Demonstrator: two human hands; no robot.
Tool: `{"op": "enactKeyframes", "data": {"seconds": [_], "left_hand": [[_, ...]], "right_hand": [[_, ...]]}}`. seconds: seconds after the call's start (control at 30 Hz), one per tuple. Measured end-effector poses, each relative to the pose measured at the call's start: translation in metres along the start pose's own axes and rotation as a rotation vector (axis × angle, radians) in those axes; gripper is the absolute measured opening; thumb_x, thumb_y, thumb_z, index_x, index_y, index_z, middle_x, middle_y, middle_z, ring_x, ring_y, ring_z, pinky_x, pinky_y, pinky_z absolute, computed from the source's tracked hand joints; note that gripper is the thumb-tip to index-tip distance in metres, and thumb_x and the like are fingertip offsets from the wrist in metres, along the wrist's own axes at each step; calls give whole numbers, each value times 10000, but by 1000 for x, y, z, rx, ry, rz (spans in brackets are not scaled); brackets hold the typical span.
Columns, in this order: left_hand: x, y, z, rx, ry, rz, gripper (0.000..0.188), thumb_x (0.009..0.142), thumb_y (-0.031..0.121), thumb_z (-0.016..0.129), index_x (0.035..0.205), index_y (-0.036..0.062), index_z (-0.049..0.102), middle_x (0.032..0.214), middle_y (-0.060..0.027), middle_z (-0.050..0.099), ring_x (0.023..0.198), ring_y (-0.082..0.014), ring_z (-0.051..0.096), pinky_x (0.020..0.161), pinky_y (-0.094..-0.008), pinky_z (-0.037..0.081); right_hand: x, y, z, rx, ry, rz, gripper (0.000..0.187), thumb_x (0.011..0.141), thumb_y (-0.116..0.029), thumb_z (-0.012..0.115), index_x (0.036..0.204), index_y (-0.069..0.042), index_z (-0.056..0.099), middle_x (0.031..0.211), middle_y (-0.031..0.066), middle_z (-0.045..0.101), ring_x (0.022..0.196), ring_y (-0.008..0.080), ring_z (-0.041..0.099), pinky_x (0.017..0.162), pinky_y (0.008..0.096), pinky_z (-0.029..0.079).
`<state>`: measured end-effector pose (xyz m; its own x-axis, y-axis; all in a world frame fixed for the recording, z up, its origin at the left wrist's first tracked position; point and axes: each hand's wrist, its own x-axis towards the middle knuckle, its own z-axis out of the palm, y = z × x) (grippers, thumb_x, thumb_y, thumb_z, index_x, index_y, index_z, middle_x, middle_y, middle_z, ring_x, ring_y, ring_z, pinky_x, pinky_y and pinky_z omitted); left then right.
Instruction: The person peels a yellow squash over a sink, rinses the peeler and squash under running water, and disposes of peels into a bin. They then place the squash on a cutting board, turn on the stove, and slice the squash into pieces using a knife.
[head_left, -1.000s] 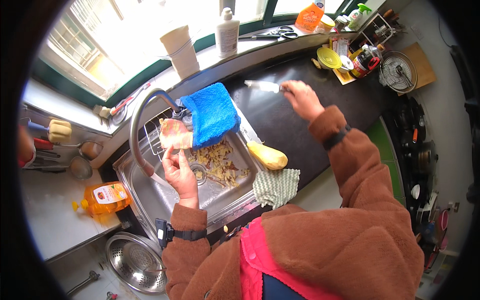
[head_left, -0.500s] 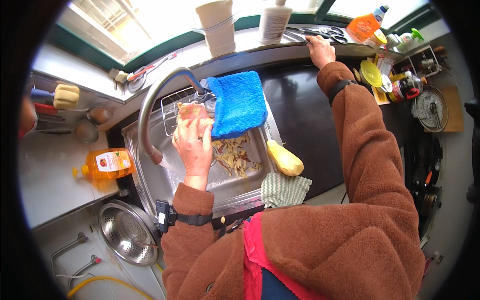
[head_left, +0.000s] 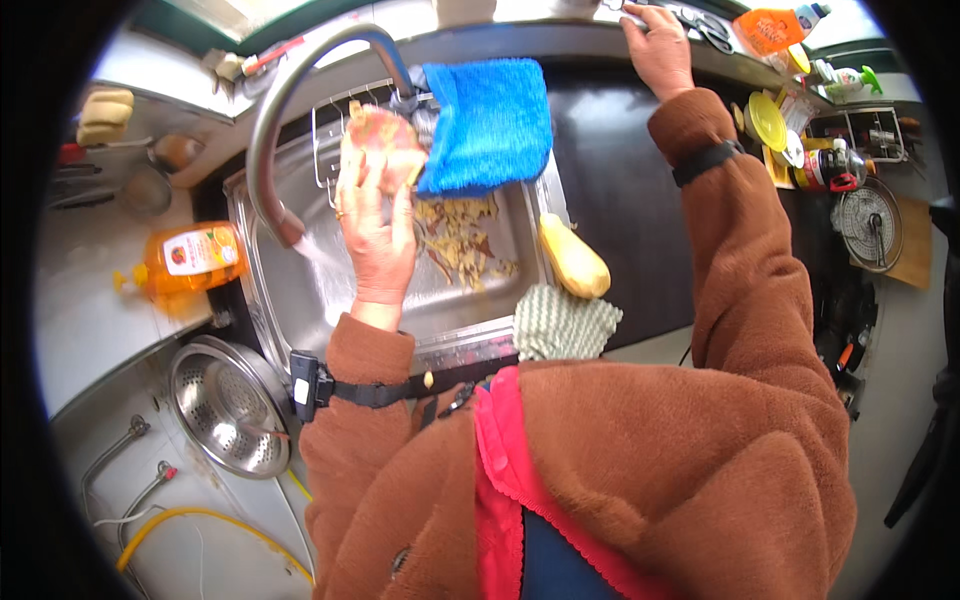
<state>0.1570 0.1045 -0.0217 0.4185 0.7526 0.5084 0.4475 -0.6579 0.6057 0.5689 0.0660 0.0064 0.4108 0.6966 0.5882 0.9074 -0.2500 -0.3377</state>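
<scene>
Left hand [head_left: 379,235] against pinkish cloth [head_left: 382,132]

A crumpled pink cloth [head_left: 385,128] with yellow patches is resting on the wire rack [head_left: 317,150] by the sink [head_left: 440,312].

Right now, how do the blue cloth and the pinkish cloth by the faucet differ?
The blue cloth is plain and fluffy; the pinkish cloth is mottled with yellow. The blue cloth looks larger than the pinkish cloth. The left hand overlaps the pinkish cloth, while the blue cloth is largely uncovered. Both are beside the faucet.
</scene>
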Motion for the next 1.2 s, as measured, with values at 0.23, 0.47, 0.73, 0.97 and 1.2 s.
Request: {"op": "enactKeyframes", "data": {"seconds": [0.23,0.47,0.73,0.97,1.2], "left_hand": [[-77,-33,-38,-1073,222,-883,220,960,23,569,1172,-36,581,1101,-139,609,1010,-239,608,887,-334,526],[-58,-86,-31,-1537,288,-1290,120,970,115,602,1010,12,554,746,-30,491,572,-123,438,492,-241,350],[-62,-62,-34,-1172,334,-1197,235,949,217,651,786,88,543,612,37,424,486,-89,381,442,-229,330],[-92,-92,-35,-213,-132,-323,280,944,140,574,1210,55,572,1035,-166,633,904,-280,613,805,-402,498],[-155,-126,-67,-146,-317,-524,423,888,66,612,1309,71,572,1166,-150,637,1064,-270,609,958,-380,470]], "right_hand": [[-138,-151,-98,695,-446,213,118,909,-111,668,966,-21,718,849,68,705,765,106,642,689,259,520],[-223,-284,-7,1376,-834,998,276,962,-149,624,1190,6,633,1132,60,651,1017,124,602,908,279,493],[-237,-369,96,1843,-660,1321,270,1032,-267,446,1057,-49,604,1028,67,623,941,136,557,808,297,460],[-222,-378,79,1747,-632,1391,248,979,-267,525,1047,-36,584,964,77,638,896,184,593,830,340,491],[-296,-317,53,641,-698,-59,236,853,-181,626,1032,-29,649,945,208,627,932,387,615,864,438,496]]}}
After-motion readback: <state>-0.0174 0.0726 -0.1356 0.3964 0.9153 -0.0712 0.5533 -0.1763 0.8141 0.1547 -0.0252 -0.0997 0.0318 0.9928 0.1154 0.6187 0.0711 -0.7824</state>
